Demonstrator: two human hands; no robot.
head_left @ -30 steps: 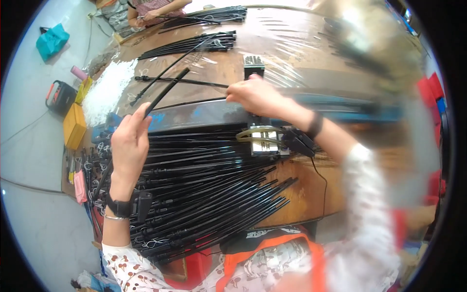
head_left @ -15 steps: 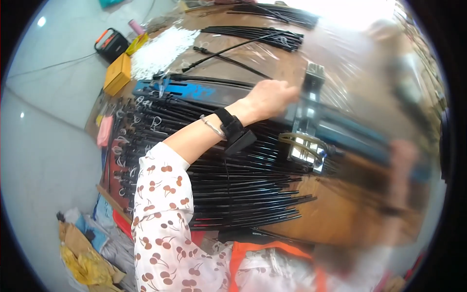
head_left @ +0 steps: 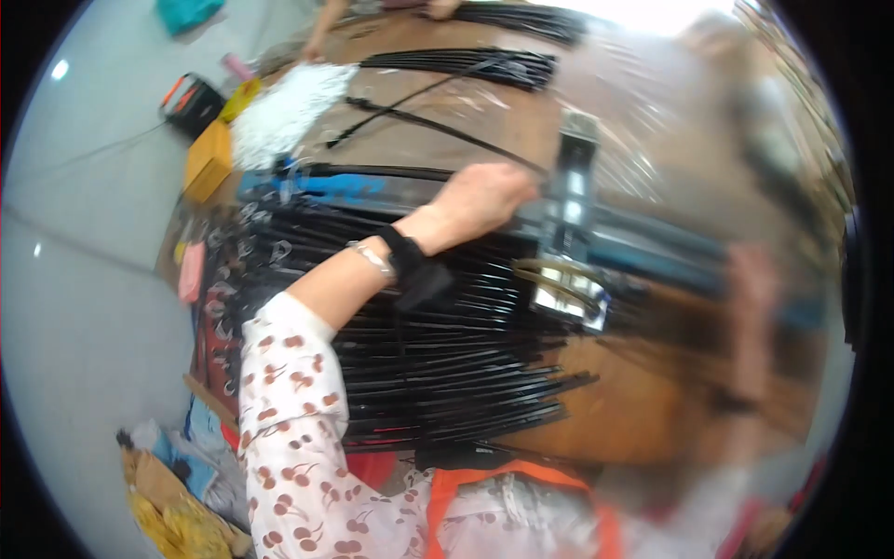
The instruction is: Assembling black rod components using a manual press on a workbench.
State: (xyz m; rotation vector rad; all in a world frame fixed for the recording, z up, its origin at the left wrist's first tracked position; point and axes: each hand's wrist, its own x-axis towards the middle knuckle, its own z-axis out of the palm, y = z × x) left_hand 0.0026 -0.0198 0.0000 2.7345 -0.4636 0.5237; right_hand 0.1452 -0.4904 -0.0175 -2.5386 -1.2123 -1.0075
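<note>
My left hand (head_left: 486,194) is closed in a fist over a dark rail with blue patches (head_left: 340,186), just left of a shiny metal fixture (head_left: 570,200). Whatever its fingers grip, if anything, is hidden. Thin black rods (head_left: 447,307) lie in a dense row below that wrist, several with small clear loops at their left ends. My right hand (head_left: 752,275) is smeared at the far right, by the right end of the rail; its fingers cannot be made out. A yellowish curved band (head_left: 559,279) wraps the lower part of the fixture.
Farther back lie a bundle of black rods (head_left: 466,65), two crossing rods and a white heap of small pieces (head_left: 293,107). A yellow box (head_left: 207,163) stands at the table's left edge. Another person's hand (head_left: 315,45) reaches in at the top. Cloth and bags (head_left: 177,489) lie lower left.
The whole view has shifted slightly, so things sit a little farther left. My left hand stays closed by the fixture. Another person's hands have come into view at the top.
</note>
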